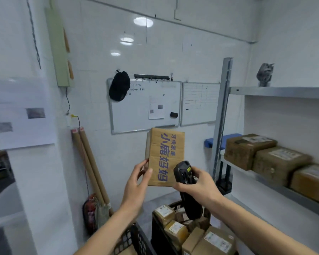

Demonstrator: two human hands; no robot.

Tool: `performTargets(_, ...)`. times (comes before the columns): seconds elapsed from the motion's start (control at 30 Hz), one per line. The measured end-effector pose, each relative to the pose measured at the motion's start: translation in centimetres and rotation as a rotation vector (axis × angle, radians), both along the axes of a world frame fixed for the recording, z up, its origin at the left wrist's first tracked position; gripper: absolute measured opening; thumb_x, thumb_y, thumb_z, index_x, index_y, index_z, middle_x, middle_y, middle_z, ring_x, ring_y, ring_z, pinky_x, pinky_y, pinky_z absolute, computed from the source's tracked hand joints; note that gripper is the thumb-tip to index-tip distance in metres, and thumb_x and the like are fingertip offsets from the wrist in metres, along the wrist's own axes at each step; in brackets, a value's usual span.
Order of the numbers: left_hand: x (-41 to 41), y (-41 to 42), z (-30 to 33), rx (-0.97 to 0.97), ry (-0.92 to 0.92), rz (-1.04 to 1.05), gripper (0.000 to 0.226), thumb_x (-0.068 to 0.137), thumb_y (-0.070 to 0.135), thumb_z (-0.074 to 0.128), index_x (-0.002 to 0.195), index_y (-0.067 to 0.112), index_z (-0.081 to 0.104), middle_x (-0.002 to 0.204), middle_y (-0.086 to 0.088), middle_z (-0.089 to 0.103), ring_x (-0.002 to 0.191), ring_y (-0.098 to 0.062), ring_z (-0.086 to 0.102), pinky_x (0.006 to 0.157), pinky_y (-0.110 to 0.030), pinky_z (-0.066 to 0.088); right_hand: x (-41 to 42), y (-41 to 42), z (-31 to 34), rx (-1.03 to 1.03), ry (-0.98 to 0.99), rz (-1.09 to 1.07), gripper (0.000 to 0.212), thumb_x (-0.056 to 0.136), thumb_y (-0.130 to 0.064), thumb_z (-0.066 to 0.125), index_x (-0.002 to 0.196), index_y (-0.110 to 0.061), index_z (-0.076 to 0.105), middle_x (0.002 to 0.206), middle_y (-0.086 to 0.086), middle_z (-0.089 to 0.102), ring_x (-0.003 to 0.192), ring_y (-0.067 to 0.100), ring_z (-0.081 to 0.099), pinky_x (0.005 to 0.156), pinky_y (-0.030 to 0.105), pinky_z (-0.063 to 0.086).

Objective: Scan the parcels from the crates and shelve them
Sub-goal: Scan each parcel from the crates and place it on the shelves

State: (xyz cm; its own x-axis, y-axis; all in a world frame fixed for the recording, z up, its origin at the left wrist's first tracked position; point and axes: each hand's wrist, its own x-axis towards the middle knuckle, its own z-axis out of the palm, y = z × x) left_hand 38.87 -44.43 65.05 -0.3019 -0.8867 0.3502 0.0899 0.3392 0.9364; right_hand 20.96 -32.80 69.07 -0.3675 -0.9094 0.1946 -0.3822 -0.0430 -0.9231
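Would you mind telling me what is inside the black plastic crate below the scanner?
The black plastic crate holds several brown cardboard parcels with white labels, piled loosely. The black handheld scanner and right hand cover some; lower layers are hidden.

The left hand [136, 183] holds a parcel [165, 157] upright before the whiteboard [145, 105]; the right hand [197, 183] holds the scanner [185, 184] just right of it. Below them stands a crate [160, 234] with parcels inside. At the right, three boxes [276, 159] lie on the shelf [265, 179]
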Motion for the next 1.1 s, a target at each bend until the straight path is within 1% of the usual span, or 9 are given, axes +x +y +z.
performTargets(0.13, 0.1, 1.1, 4.0, -0.047, 0.016, -0.019, 0.021, 0.101, 0.033, 0.054, 0.121, 0.038, 0.059, 0.122, 0.011, 0.067, 0.103, 0.009, 0.063, 0.087, -0.015, 0.052, -0.1, 1.2, 2.5, -0.048, -0.006, -0.014, 0.045, 0.074, -0.021, 0.094, 0.113, -0.024, 0.073, 0.104, -0.015, 0.078, 0.090, -0.011, 0.070, 0.068, 0.007, 0.051)
performTargets(0.23, 0.7, 1.6, 6.0, -0.072, 0.074, -0.025, 0.023, 0.097, 0.025, 0.062, 0.120, 0.031, 0.060, 0.118, 0.003, 0.068, 0.106, -0.004, 0.066, 0.080, -0.019, 0.055, 0.2, 1.7, 4.1, -0.065, 0.012, -0.026, 0.046, 0.075, -0.022, 0.094, 0.115, -0.025, 0.072, 0.105, -0.014, 0.078, 0.091, -0.002, 0.073, 0.074, 0.015, 0.058)
performTargets(0.33, 1.7, 1.6, 7.2, -0.048, 0.098, -0.033, 0.055, 0.088, 0.029, 0.074, 0.136, 0.036, 0.049, 0.116, 0.007, 0.067, 0.112, -0.007, 0.064, 0.084, -0.022, 0.056, 0.5, 1.8, 5.5, -0.042, 0.052, -0.021, 0.047, 0.073, -0.030, 0.095, 0.114, -0.027, 0.072, 0.106, -0.011, 0.078, 0.093, 0.007, 0.076, 0.088, 0.032, 0.062)
performTargets(0.47, 2.7, 0.5, 9.0, 0.020, 0.087, -0.028, 0.105, 0.063, 0.054, 0.089, 0.150, 0.025, 0.040, 0.123, 0.007, 0.063, 0.116, -0.009, 0.062, 0.098, -0.038, 0.055, 1.6, 1.3, 7.5, -0.038, 0.163, -0.081, 0.045, 0.067, -0.033, 0.094, 0.106, -0.028, 0.073, 0.098, -0.005, 0.078, 0.088, 0.012, 0.075, 0.086, 0.039, 0.063)
performTargets(0.57, 3.5, -0.3, 10.2, 0.008, 0.104, -0.028, 0.073, 0.057, 0.055, 0.086, 0.123, 0.035, 0.063, 0.128, 0.006, 0.057, 0.114, -0.010, 0.064, 0.093, -0.040, 0.059, 2.5, 0.6, 8.8, -0.046, 0.195, -0.110, 0.045, 0.066, -0.028, 0.094, 0.106, -0.030, 0.073, 0.096, -0.007, 0.078, 0.086, 0.012, 0.075, 0.086, 0.038, 0.063)
performTargets(0.73, 5.1, -1.6, 11.2, 0.053, 0.248, -0.088, 0.050, 0.080, 0.023, 0.083, 0.124, 0.024, 0.060, 0.121, -0.001, 0.071, 0.100, -0.014, 0.072, 0.082, -0.037, 0.058, 4.4, -0.5, 9.8, -0.064, 0.226, -0.129, 0.046, 0.066, -0.028, 0.093, 0.107, -0.029, 0.074, 0.092, -0.009, 0.079, 0.083, 0.009, 0.075, 0.080, 0.033, 0.063)
performTargets(0.87, 5.9, -2.0, 11.8, 0.050, 0.239, -0.156, 0.064, 0.077, 0.022, 0.083, 0.132, 0.027, 0.051, 0.120, 0.003, 0.071, 0.106, -0.012, 0.070, 0.093, -0.036, 0.056, 4.9, -0.6, 10.6, -0.067, 0.232, -0.138, 0.047, 0.066, -0.025, 0.093, 0.109, -0.025, 0.074, 0.090, -0.008, 0.079, 0.079, 0.004, 0.074, 0.069, 0.020, 0.056)
performTargets(1.03, 6.4, -1.6, 12.5, 0.095, 0.266, -0.245, 0.061, 0.074, 0.028, 0.082, 0.130, 0.035, 0.058, 0.110, 0.000, 0.077, 0.102, -0.016, 0.073, 0.079, -0.034, 0.060, 6.2, -0.9, 11.0, -0.082, 0.257, -0.184, 0.053, 0.060, -0.043, 0.093, 0.108, -0.032, 0.073, 0.110, -0.013, 0.067, 0.093, 0.005, 0.068, 0.082, 0.027, 0.058)
performTargets(1.1, 6.6, -1.6, 12.5, 0.095, 0.272, -0.224, 0.061, 0.075, 0.026, 0.083, 0.129, 0.035, 0.058, 0.108, 0.000, 0.077, 0.100, -0.016, 0.073, 0.078, -0.034, 0.060, 6.6, -0.8, 11.2, -0.101, 0.248, -0.189, 0.047, 0.061, -0.040, 0.093, 0.103, -0.033, 0.074, 0.098, -0.011, 0.075, 0.085, 0.007, 0.072, 0.080, 0.032, 0.061)
